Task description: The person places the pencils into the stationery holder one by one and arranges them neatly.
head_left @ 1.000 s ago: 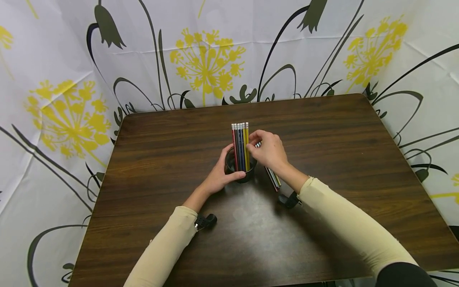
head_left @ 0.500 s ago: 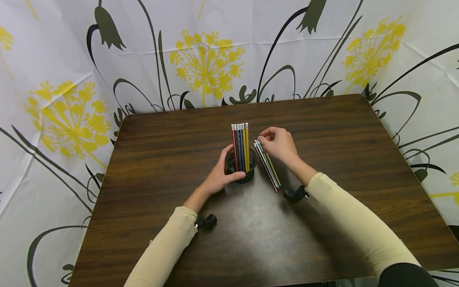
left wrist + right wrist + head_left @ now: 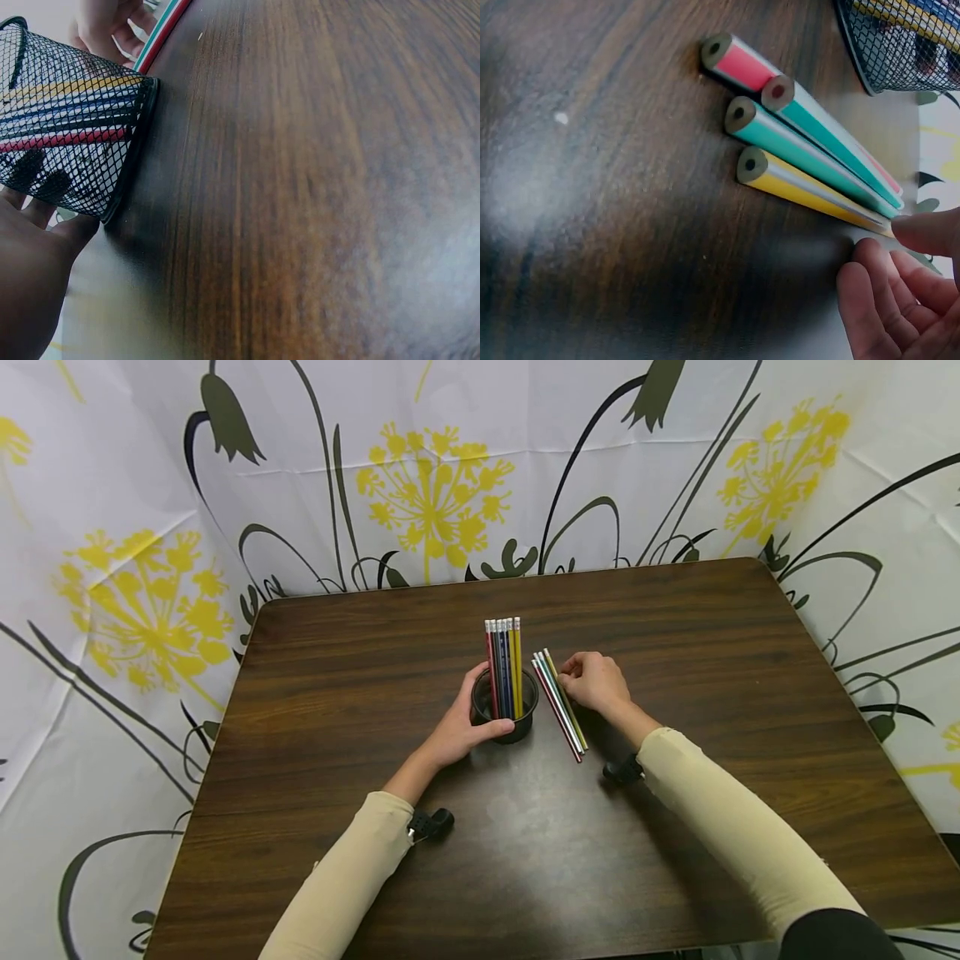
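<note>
Dark wood tabletop point(image 3: 675, 635), floral curtain point(image 3: 112, 527) hung behind its far and side edges. Near the tabletop's middle, toward the far edge: black mesh pencil cup point(image 3: 504, 717), upright, six pencils point(image 3: 503, 664) standing in it. Left hand point(image 3: 459, 727) wraps the cup's near-left wall, grip curled round the mesh. Just right of the cup, four loose pencils point(image 3: 561, 703) lie side by side, one riding partly on its neighbours. Right hand point(image 3: 596, 681) beside their far ends, fingers curled, a fingertip point(image 3: 930, 229) at the yellow one; grip on it not confirmed. Risk: nudging the row could scatter it; the cup could tip if the left hand lets go.
</note>
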The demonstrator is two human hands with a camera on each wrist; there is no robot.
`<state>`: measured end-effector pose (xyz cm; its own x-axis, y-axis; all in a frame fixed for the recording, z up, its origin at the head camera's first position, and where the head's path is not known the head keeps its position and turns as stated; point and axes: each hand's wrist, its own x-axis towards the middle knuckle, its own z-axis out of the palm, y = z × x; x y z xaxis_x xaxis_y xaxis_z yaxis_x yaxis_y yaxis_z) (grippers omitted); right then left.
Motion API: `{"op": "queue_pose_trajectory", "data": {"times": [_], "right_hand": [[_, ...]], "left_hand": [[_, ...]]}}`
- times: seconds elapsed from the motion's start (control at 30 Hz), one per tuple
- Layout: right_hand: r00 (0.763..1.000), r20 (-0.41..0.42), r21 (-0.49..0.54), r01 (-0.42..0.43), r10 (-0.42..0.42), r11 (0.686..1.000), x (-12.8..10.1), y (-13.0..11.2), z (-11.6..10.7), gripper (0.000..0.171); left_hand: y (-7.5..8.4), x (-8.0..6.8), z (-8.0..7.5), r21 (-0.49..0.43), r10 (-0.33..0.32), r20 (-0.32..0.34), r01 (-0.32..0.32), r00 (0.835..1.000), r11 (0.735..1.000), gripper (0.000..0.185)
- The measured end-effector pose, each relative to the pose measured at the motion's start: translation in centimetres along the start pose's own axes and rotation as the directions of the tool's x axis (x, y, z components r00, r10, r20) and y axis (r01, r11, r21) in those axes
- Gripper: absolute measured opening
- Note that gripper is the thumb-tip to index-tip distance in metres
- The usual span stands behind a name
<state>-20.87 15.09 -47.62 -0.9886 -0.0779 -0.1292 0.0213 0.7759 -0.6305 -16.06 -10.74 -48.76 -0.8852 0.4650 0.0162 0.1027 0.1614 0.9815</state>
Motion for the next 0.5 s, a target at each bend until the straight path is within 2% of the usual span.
{"op": "queue_pose_trajectory", "data": {"times": [0.4, 0.5], "right_hand": [[1.000, 0.015, -0.187, -0.012, 0.015, 0.982, 0.14, -0.45, -0.06, 0.025], [1.000, 0.017, -0.198, -0.020, 0.024, 0.980, 0.14, -0.54, -0.16, 0.026]], "left_hand": [[0.03, 0.13, 0.04, -0.004, 0.003, 0.015, -0.003, 1.000, 1.000, 0.090], [0.20, 0.19, 0.07, -0.015, 0.001, 0.020, -0.001, 1.000, 1.000, 0.091]]}}
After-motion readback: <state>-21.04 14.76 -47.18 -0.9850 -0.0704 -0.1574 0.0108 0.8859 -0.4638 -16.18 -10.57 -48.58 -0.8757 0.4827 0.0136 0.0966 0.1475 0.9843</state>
